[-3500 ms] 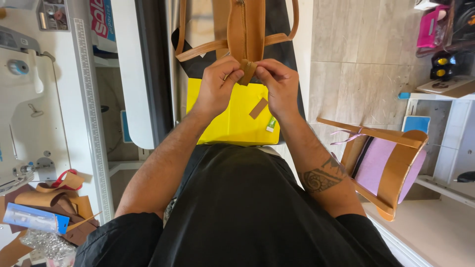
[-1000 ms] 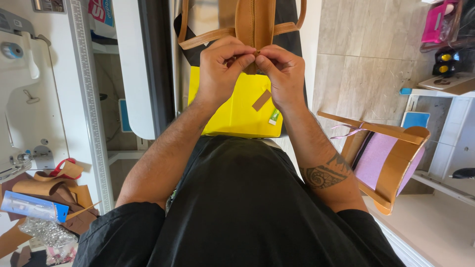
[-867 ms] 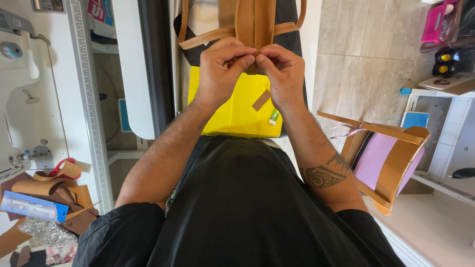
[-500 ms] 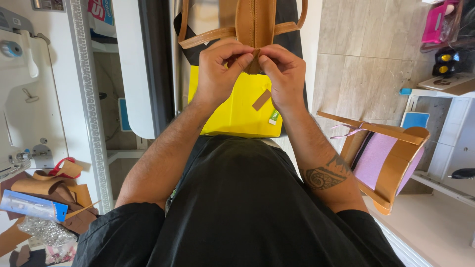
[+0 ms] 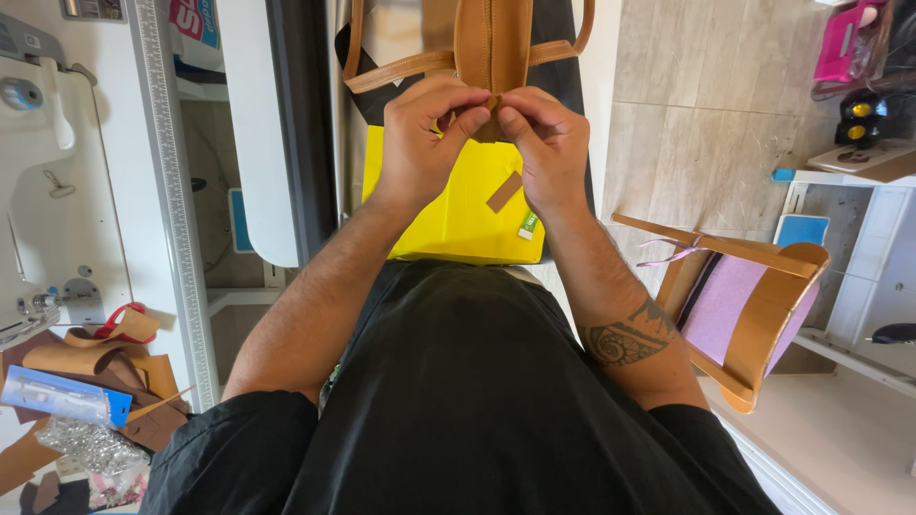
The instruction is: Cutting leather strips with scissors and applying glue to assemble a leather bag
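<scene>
Left hand [image 5: 425, 143] and right hand [image 5: 544, 143]: raised side by side at top centre, fingers [image 5: 468, 122] of both curled and pinching the lower end of a tan leather strap piece [image 5: 489, 48] that hangs upright between them. Directly beneath the hands: a yellow bag [image 5: 458, 210] bearing a small brown leather patch [image 5: 504, 192]. Surroundings: white sewing machine [image 5: 38, 191] and leather scraps [image 5: 86, 358] on the worktop [image 5: 191, 238] to one side; tan bag with lilac panel [image 5: 735, 315] on the other.
</scene>
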